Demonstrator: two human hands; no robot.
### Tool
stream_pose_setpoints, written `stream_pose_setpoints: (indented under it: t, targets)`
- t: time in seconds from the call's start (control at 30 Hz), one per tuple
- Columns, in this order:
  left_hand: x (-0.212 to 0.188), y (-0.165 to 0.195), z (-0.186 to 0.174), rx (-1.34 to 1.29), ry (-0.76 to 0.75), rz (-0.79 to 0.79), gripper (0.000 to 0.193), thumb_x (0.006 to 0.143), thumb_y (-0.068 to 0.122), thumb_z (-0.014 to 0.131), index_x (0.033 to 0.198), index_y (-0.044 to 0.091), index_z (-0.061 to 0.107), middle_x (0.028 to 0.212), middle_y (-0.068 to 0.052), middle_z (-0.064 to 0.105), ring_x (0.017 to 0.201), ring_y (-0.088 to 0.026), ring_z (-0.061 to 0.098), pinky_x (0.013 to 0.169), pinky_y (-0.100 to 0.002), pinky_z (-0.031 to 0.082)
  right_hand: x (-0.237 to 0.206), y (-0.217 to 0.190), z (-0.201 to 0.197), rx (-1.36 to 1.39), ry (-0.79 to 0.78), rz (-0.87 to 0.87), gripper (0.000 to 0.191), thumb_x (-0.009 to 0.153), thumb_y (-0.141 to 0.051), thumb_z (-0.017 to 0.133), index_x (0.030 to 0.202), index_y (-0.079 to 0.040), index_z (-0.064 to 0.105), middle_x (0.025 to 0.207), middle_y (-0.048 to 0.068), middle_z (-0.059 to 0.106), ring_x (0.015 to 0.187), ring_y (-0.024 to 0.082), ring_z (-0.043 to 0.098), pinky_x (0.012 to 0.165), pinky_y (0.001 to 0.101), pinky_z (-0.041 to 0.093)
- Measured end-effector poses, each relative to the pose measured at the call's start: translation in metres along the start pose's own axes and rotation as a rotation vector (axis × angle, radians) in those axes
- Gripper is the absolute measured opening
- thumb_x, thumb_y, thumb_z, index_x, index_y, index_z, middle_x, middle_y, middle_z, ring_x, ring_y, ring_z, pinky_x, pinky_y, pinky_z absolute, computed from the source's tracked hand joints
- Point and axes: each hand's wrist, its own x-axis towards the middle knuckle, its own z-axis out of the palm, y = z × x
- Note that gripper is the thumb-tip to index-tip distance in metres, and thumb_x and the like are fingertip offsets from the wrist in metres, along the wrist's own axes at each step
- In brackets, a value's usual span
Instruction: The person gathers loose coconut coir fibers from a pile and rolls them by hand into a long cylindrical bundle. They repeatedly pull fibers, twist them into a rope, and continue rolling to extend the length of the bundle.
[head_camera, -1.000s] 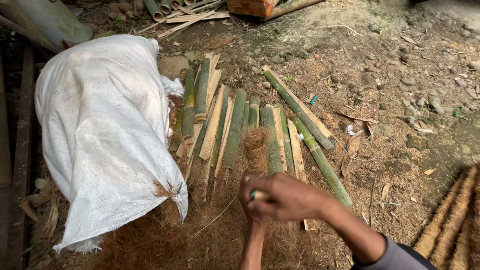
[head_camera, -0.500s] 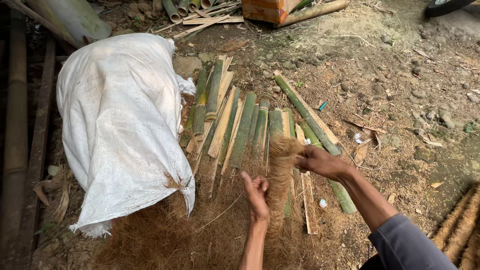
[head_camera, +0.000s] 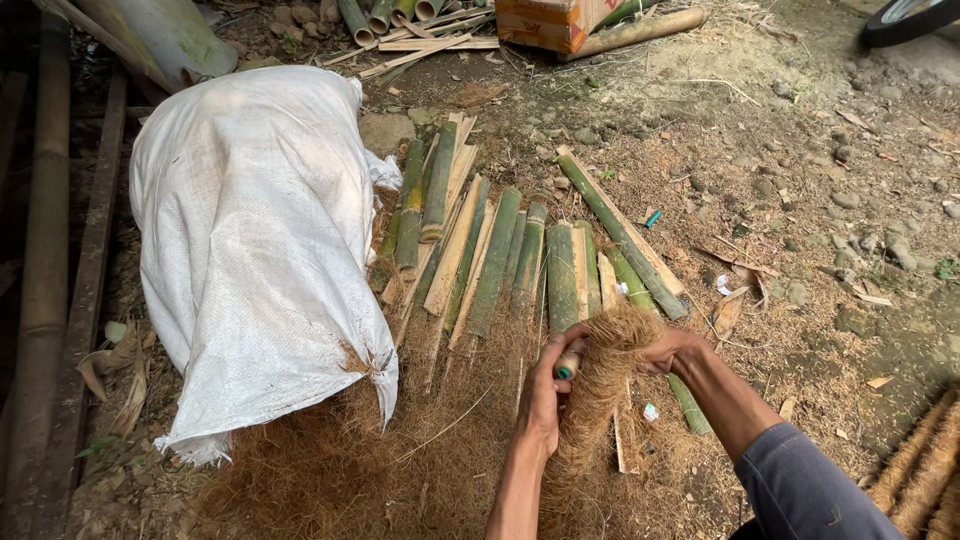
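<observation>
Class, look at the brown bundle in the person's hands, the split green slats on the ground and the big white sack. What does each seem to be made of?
Brown bundle: coarse, wiry plant fibre, probably coconut husk; matte, frayed strands.
Green slats: split bamboo; smooth green skin, pale cut insides, visible nodes.
White sack: likely woven plastic; fine grid weave, slight sheen, frayed corner.

Brown coir fibre bundle (head_camera: 600, 385), shaggy, hanging upright w/ small green-tipped stick (head_camera: 568, 364) at top.

Soft daylight fills the picture with no glare, the white sack (head_camera: 250, 240) looks brightest, the left edge is dark with shadow, and everything looks sharp.
</observation>
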Motion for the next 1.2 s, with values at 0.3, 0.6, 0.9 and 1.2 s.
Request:
stream_pose_setpoints:
  t: [0.3,0.6,0.9,1.2]
  targets:
    - [-0.001,-0.007,-0.002,-0.076,-0.124,0.023,0.078,0.085,0.074,0.05,0.148,0.029,0.058,0.133,-0.007,0.067,0.128,-0.017,0.053,0.103,-0.051,0.035,0.009,-0.007,0.011,0.003,0.016,-0.005,0.031,0.091,-0.015,0.069,0.12,-0.004,0.074,0.116,0.015,0.08,0.103,0.023,0.078,0.091,0.0384,0.065]
    - [0.001,-0.004,0.0,-0.131,0.043,-0.041,0.07,0.088,0.065,0.052,0.136,0.017,0.067,0.111,-0.004,0.07,0.108,-0.016,0.061,0.102,-0.049,0.041,0.004,-0.004,-0.001,-0.115,0.076,-0.046,0.047,0.09,-0.018,0.066,0.134,-0.002,0.065,0.126,0.018,0.073,0.109,0.025,0.074,0.092,0.0416,0.06]
    - [0.013,-0.009,-0.012,-0.258,0.154,-0.048,0.064,0.089,0.062,0.055,0.135,0.018,0.062,0.098,-0.006,0.061,0.099,-0.021,0.059,0.098,-0.047,0.043,-0.069,-0.077,0.065,-1.355,0.438,0.449,0.042,0.105,-0.041,0.047,0.088,-0.016,0.077,0.054,-0.001,0.057,0.044,0.004,0.045,0.04,0.026,0.044]
    - [0.006,-0.003,-0.029,-0.276,0.066,-0.049,0.086,0.1,0.074,0.037,0.118,-0.003,0.07,0.108,-0.022,0.071,0.106,-0.038,0.072,0.077,-0.057,0.062,-0.04,-0.057,0.159,-1.519,0.498,-0.201,0.068,0.09,-0.022,0.067,0.152,-0.015,0.039,0.127,0.021,0.056,0.082,0.034,0.067,0.035,0.0297,0.057]
